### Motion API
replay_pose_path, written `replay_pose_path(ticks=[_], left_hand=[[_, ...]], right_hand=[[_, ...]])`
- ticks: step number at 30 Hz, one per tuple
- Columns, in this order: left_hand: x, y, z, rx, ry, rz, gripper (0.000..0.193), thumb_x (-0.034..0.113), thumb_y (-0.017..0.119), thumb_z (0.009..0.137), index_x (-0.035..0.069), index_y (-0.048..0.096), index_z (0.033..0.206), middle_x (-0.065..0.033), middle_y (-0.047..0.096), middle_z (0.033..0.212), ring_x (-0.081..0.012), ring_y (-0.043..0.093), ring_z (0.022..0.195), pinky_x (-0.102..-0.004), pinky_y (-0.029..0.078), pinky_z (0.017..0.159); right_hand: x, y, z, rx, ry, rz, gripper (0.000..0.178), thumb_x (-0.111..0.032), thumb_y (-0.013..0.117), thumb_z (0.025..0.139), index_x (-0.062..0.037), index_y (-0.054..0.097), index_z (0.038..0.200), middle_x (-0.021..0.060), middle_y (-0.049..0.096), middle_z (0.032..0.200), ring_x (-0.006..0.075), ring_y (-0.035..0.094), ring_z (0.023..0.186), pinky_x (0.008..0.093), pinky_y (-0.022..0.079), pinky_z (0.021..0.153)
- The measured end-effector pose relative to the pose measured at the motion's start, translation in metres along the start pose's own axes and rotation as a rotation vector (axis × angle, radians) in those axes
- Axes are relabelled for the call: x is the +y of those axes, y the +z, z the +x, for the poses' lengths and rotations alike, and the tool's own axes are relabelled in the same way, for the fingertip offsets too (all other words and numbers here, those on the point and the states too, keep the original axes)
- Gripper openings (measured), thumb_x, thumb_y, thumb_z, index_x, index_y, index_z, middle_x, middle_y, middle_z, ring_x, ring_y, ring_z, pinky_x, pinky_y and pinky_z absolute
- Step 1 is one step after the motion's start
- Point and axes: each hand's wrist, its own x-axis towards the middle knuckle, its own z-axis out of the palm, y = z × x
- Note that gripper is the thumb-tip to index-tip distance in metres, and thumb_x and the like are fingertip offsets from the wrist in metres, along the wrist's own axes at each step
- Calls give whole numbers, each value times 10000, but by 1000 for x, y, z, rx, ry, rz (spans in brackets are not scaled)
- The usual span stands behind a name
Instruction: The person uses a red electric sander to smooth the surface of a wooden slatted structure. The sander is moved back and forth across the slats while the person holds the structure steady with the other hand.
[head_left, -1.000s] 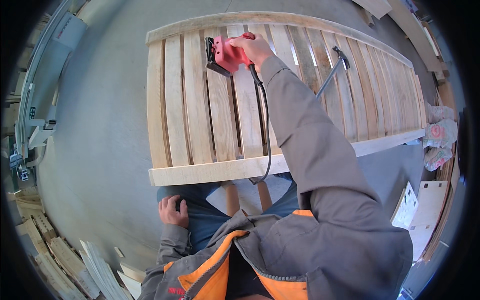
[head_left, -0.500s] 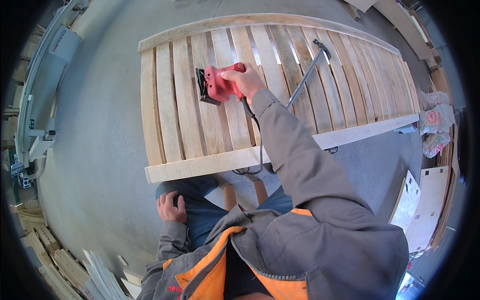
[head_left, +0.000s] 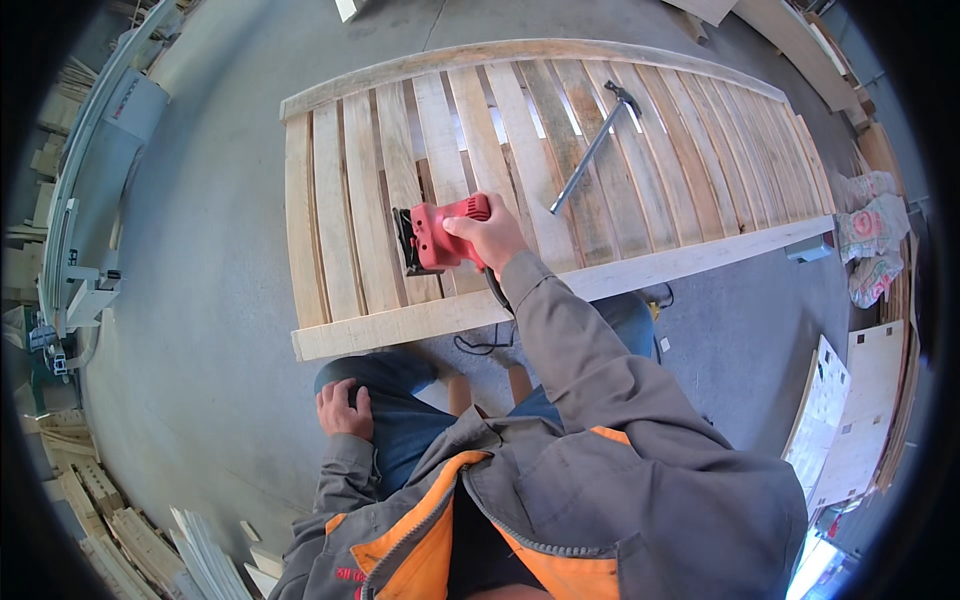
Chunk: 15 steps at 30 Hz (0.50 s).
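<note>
My right hand (head_left: 490, 238) is closed around the body of a red electric sander (head_left: 437, 236), its black pad end toward the left. The sander is over the near left part of a long slatted wooden panel (head_left: 395, 322). Whether its pad touches the slats, I cannot tell. A dark cord hangs from its back end, over the panel's near rail. A claw hammer (head_left: 588, 158) with a metal shaft lies across the slats, right of my right hand. My left hand (head_left: 343, 408) rests on my left knee with its fingers loosely spread and holds nothing.
Wood offcuts and strips (head_left: 140, 540) lie at the lower left. Boards (head_left: 850, 410) lean at the right beside printed sacks (head_left: 870, 235). A long machine with a rail (head_left: 55, 230) stands along the left. The cord loops (head_left: 485, 345) below the panel's near rail.
My right hand has drawn the sander toward me, from the middle of the slats nearer to the near rail. My left hand stays on my knee.
</note>
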Motion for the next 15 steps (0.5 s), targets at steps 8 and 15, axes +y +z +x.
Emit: replay_pose_path(ticks=[8,15], left_hand=[[-8,-1,-2,-20,-26,0,241,206,776,890,52,749,1073,-160,705,1121,-391,630,1079,-477,506,996],[-10,-1,3,-22,-30,12,238,208,782,886,61,753,1072,-156,707,1111,-388,635,1069,-478,510,987]], right_hand=[[8,-2,-2,0,-18,-8,706,-322,884,779,-26,535,1316,128,672,1027,197,667,667,355,500,421],[-20,4,82,-9,-24,-28,721,-337,892,762,-10,560,1312,151,693,1087,241,705,767,393,534,461]])
